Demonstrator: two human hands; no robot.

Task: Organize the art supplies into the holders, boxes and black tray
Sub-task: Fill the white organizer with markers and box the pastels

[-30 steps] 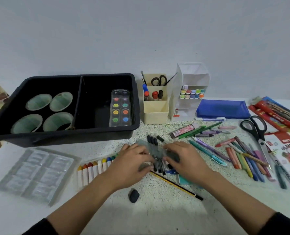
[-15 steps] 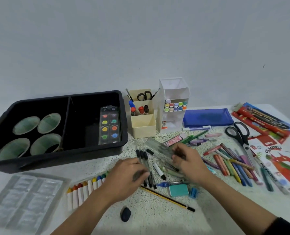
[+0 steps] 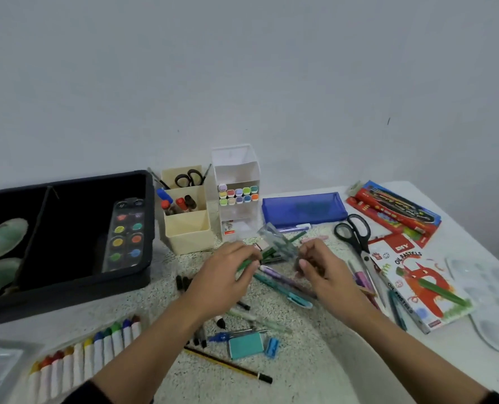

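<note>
Near edge: both forearms reach in from below, dark sleeves just showing. A yellow-and-black pencil lies between them. A row of crayons lies at left, and a teal eraser just beside a blue sharpener.

Mid table: left hand is palm down with fingers curled, tips pinching green pencils. Right hand is curled too, thumb and fingers nipping the near end of a clear case. The case tilts up off the table between the two hands. There is motion blur here, so the grip is read roughly. Black markers lie under and beside the left wrist. A teal pen runs between the hands.

Right side: loose scissors lie on the table, and an oil pastels box lies flat with a green stick on it. A white palette sits at the edge.

Left side: black tray has two compartments. A watercolour set leans in the right one, and green cups sit in the left.

Far: cream holder has markers in its middle tier and scissors at the back. White holder stands just beside it with pastel-capped markers. A blue pouch lies to its right, with red boxes beyond.
</note>
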